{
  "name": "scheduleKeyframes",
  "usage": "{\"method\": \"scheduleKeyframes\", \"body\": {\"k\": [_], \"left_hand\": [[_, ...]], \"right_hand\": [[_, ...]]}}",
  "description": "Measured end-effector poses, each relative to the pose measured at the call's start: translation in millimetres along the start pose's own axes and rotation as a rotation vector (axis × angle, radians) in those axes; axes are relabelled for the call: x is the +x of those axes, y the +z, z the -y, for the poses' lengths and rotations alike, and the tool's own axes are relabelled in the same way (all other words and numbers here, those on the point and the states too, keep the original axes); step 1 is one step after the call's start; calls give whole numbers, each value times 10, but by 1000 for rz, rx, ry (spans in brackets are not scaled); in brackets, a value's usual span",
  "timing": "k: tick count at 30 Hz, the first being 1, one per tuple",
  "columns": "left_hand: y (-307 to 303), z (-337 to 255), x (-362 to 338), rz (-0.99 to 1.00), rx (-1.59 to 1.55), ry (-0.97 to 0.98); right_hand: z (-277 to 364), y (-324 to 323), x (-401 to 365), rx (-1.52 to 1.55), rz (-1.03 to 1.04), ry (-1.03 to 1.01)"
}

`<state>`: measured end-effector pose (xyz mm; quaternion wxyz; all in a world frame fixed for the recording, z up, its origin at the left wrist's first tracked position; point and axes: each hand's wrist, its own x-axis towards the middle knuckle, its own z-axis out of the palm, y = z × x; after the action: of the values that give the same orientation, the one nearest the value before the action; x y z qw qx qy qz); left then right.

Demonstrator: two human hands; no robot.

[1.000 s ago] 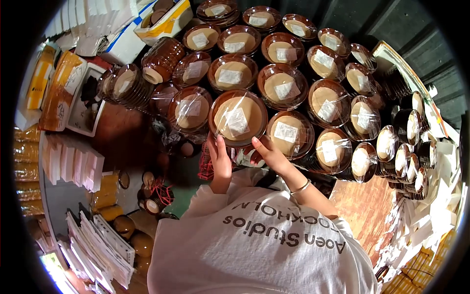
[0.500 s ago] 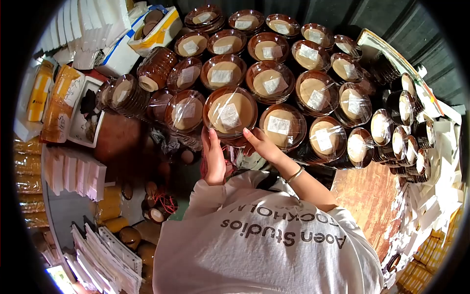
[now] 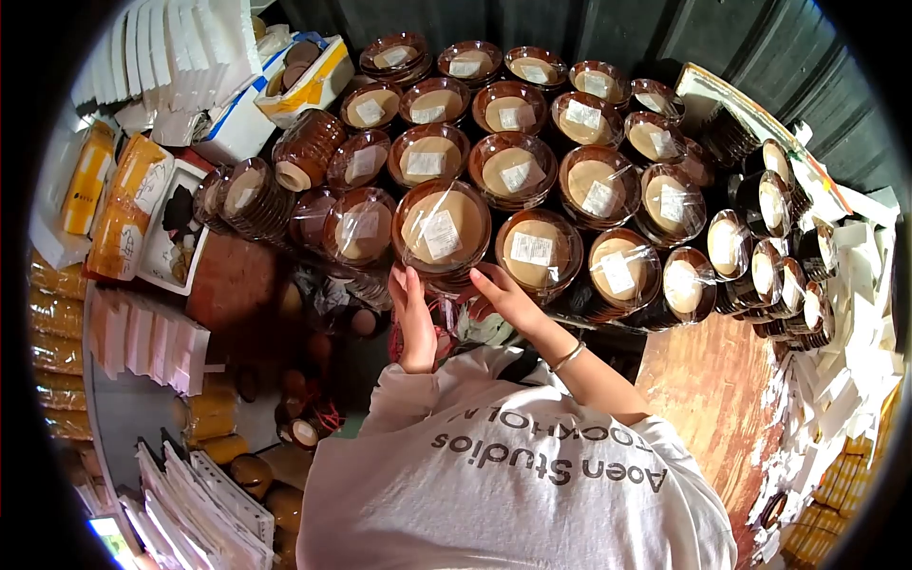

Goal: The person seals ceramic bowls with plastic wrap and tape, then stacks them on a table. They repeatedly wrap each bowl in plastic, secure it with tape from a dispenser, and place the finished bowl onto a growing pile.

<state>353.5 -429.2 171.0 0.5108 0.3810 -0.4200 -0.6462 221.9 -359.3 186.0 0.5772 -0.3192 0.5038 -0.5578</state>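
**Both hands on the near rim of a wrapped bowl**

The wrapped bowl (image 3: 440, 228) is in the front row of a crowd of like bowls, face up, with a white label (image 3: 441, 235) under its clear film. It is round, so no one axis is longer than another. It lies straight ahead of the person, just past the fingertips and away from the body.

The left hand (image 3: 413, 318) holds the near-left edge with its fingers pressed up against the rim. The right hand (image 3: 508, 299), with a bracelet (image 3: 567, 358) on its wrist, cups the near-right edge from below. Both are equally close and grip from the near side only.

A neighbouring bowl (image 3: 539, 252) touches it on the right and another bowl (image 3: 359, 226) overlaps it on the left. More rows (image 3: 513, 171) stand behind. A wooden table (image 3: 708, 380) shows at the right, and white boxes (image 3: 190, 47) are stacked well apart at the far left.
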Motion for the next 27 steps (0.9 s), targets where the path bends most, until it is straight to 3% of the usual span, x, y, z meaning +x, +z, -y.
{"method": "scheduleKeyframes", "body": {"k": [8,10,12,15,18,19,22,25,27], "left_hand": [[-193,169,-30,-99,66,-27],[-228,131,-82,47,-16,-176],[-158,120,-134,98,-66,-194],[-131,191,-227,252,194,-333],[-89,293,-286,636,586,-351],[-55,370,-308,750,396,-458],[80,404,-357,829,329,-612],[185,588,-328,948,435,-625],[346,568,-371,1077,510,-636]], "right_hand": [[-99,-54,-388,78,-66,151],[-173,-74,-435,102,-80,152],[-191,-106,-484,81,-46,157],[-251,-166,-593,105,-88,178],[-362,-270,-715,63,-135,174],[-465,-314,-742,63,-141,168],[-663,-405,-857,53,-194,138],[-702,-419,-1043,136,-360,174],[-872,-445,-1208,364,-490,176]]}}
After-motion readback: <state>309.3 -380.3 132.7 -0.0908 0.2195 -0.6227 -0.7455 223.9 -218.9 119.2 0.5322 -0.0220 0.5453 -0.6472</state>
